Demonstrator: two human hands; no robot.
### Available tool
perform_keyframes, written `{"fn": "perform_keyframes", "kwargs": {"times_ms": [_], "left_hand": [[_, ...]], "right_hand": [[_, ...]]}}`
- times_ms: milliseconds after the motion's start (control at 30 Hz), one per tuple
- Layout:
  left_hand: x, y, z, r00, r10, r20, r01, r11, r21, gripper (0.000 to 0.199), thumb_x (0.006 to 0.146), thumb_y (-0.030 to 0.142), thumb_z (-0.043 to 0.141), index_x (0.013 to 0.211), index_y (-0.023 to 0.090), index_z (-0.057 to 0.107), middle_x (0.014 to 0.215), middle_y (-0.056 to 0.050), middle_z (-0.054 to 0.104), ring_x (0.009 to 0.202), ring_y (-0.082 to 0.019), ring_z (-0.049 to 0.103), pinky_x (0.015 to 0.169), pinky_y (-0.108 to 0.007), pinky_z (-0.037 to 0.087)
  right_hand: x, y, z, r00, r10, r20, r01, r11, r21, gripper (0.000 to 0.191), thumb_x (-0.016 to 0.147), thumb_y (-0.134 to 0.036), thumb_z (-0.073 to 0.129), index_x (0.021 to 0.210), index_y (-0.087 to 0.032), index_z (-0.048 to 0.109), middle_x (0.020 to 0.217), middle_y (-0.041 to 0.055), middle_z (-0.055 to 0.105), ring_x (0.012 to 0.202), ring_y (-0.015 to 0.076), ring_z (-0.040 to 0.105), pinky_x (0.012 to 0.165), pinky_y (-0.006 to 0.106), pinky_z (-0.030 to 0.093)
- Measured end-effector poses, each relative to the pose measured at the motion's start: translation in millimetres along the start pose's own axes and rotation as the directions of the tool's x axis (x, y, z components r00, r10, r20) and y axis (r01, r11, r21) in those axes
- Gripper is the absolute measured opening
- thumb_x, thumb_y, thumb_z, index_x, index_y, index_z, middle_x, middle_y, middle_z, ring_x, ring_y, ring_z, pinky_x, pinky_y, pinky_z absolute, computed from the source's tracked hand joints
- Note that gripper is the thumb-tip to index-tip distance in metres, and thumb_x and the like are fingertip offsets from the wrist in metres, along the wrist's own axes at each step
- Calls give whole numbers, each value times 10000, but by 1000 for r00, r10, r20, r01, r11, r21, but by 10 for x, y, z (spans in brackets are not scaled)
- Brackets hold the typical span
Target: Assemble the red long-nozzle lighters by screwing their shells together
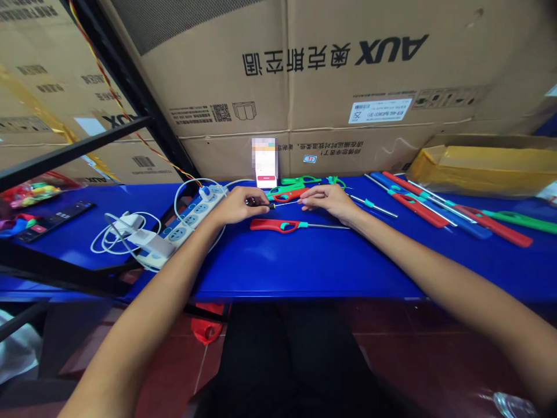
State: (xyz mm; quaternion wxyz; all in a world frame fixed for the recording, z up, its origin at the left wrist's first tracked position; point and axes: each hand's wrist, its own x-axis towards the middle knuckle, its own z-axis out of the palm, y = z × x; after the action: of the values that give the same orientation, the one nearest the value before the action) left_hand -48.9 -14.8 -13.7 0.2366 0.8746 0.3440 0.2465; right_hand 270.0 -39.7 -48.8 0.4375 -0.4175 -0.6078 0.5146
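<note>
One screwdriver held over a blue table

Behind the lit phone, a large cardboard box is stood, its printing turned upside down. In front of the phone, the table is spread. Well to the phone's right, a yellow-taped box is set. To the phone's left, a white power strip is laid. Just in front of the phone, the left hand is clamped on the screwdriver's dark handle; to the phone's front right, the fingertips of the right hand are brought together by the shaft's end. Whether anything is pinched there cannot be told. Right of the phone, several red, green and blue lighters are strewn; in front of it, one red lighter is laid flat.
</note>
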Motion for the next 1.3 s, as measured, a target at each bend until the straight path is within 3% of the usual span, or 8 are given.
{"fn": "perform_keyframes", "kwargs": {"times_ms": [333,567,1033,1200,1300], "left_hand": [[4,-1,10,1000,-12,-13,12,999,-33,282,877,459,795,926,182,818,890,-60,810,785,-189,695,753,-311,531],[2,9,3,1000,-3,-11,3,1000,-18,268,882,440,784,921,179,833,870,-53,810,740,-171,653,716,-302,487],[-5,-32,35,1000,8,21,-9,999,33,308,947,460,708,981,176,824,951,-72,834,821,-206,720,784,-334,534],[6,-23,18,999,29,23,-30,999,45,352,1005,485,636,991,184,818,1005,-71,845,917,-230,751,856,-352,545],[5,-25,28,999,30,26,-31,999,18,356,1014,484,614,980,184,802,976,-62,842,878,-223,752,818,-335,543]], "right_hand": [[38,36,-29,1000,-7,15,7,1000,16,376,667,-474,1037,895,-233,860,1009,96,900,961,287,867,1010,483,701],[10,-20,-13,1000,7,18,-6,999,-38,304,703,-433,1024,902,-258,876,1017,84,903,1011,304,870,1074,517,684],[34,37,-7,1000,4,13,-3,1000,-27,245,710,-364,1007,893,-257,883,989,95,899,1039,323,874,1057,523,697],[10,24,13,1000,6,14,-5,999,-48,279,689,-408,1019,889,-262,890,976,89,900,1010,318,876,1031,506,708],[2,22,11,1000,-15,14,16,997,-82,291,708,-442,1010,902,-258,896,985,90,901,1019,320,875,1039,506,702]]}}
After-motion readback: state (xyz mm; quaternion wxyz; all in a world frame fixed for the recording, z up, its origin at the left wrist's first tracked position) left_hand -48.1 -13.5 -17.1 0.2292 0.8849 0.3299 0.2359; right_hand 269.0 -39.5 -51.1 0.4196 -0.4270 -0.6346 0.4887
